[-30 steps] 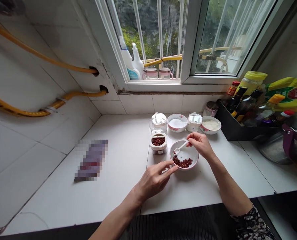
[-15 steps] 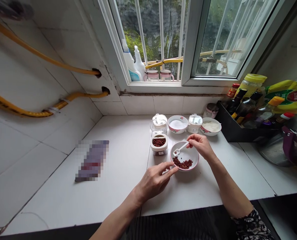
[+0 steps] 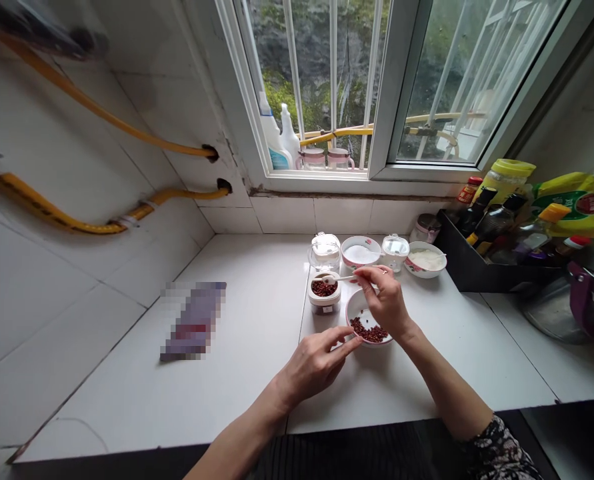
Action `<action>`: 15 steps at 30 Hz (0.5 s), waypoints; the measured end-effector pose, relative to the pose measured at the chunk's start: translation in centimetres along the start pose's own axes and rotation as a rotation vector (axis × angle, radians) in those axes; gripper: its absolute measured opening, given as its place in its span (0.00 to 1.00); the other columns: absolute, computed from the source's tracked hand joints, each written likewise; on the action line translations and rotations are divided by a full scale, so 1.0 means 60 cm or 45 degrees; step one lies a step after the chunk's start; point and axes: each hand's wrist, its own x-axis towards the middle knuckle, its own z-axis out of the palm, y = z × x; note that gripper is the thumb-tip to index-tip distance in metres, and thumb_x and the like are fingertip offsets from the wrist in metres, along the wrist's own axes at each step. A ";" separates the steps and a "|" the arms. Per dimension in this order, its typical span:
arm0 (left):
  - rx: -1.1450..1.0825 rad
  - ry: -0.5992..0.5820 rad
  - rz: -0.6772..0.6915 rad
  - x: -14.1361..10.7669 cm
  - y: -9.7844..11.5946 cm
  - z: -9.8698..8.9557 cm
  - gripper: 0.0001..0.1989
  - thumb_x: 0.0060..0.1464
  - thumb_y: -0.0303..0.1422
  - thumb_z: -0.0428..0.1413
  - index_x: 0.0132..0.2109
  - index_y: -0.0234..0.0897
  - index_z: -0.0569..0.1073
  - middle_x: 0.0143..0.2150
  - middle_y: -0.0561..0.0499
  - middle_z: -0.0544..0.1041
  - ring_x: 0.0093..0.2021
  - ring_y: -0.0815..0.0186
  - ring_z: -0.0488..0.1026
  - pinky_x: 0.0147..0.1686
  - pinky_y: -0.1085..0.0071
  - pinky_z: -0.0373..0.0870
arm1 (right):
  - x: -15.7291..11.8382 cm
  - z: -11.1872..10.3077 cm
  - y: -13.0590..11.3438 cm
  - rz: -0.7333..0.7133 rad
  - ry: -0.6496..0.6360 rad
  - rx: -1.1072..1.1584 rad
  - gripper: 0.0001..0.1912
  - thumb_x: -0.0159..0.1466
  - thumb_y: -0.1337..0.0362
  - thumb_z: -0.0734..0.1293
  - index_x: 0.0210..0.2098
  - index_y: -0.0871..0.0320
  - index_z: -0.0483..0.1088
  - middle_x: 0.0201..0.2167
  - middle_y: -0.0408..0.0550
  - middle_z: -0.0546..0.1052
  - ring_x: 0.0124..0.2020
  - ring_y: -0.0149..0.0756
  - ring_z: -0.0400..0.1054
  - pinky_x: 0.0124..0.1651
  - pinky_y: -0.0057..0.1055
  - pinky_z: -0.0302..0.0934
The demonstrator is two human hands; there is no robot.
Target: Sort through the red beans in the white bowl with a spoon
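Note:
My right hand (image 3: pixel 387 300) pinches the handle of a small white spoon (image 3: pixel 345 278). The spoon's scoop is at the mouth of a square clear jar (image 3: pixel 325 305) with a white rim, filled with dark red peppercorn-like grains. Just right of that jar stands a white bowl (image 3: pixel 357 304) with a pink rim, partly hidden by my right hand. More of the red grains (image 3: pixel 369 331) lie along its near side. My left hand (image 3: pixel 319 360) has its fingertips closed on the bowl's near left rim.
Behind are a lidded jar (image 3: pixel 325 251), a bowl of white granules (image 3: pixel 361 253), another clear jar (image 3: pixel 395 250) and a bowl of pale powder (image 3: pixel 426 259). A black box (image 3: pixel 469 273) of bottles stands right, beside a metal pot (image 3: pixel 551 313). A blurred purple packet (image 3: pixel 194 323) lies left.
My right hand has carried the spoon from above the bowl leftward and back to the jar's mouth. My left hand keeps its place at the bowl's rim. The view has shifted slightly.

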 end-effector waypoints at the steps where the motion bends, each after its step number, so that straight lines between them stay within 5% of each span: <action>1: 0.003 0.007 0.005 0.001 0.000 0.000 0.16 0.63 0.20 0.47 0.53 0.36 0.72 0.46 0.43 0.78 0.34 0.69 0.77 0.31 0.73 0.78 | -0.002 0.004 -0.004 -0.118 -0.025 -0.078 0.09 0.68 0.65 0.61 0.38 0.55 0.73 0.31 0.49 0.82 0.35 0.40 0.74 0.56 0.45 0.59; 6: 0.003 -0.006 -0.007 0.000 0.000 -0.001 0.17 0.62 0.20 0.47 0.54 0.37 0.72 0.46 0.44 0.77 0.35 0.70 0.77 0.32 0.74 0.78 | -0.005 -0.012 -0.008 -0.310 -0.048 -0.260 0.11 0.68 0.68 0.59 0.37 0.54 0.73 0.29 0.46 0.81 0.30 0.38 0.73 0.58 0.46 0.57; 10: -0.003 -0.030 -0.020 -0.002 0.000 -0.002 0.18 0.62 0.21 0.48 0.54 0.37 0.72 0.47 0.44 0.77 0.36 0.69 0.78 0.33 0.73 0.79 | -0.004 -0.061 0.014 -0.119 0.103 -0.263 0.08 0.64 0.67 0.61 0.34 0.53 0.72 0.25 0.44 0.80 0.31 0.41 0.72 0.55 0.45 0.59; 15: -0.004 -0.033 -0.008 -0.002 0.000 -0.004 0.17 0.62 0.21 0.48 0.54 0.36 0.73 0.47 0.43 0.77 0.36 0.69 0.78 0.33 0.74 0.78 | -0.010 -0.088 0.057 0.049 -0.108 -0.407 0.09 0.59 0.71 0.61 0.29 0.53 0.72 0.21 0.43 0.77 0.32 0.40 0.71 0.52 0.42 0.59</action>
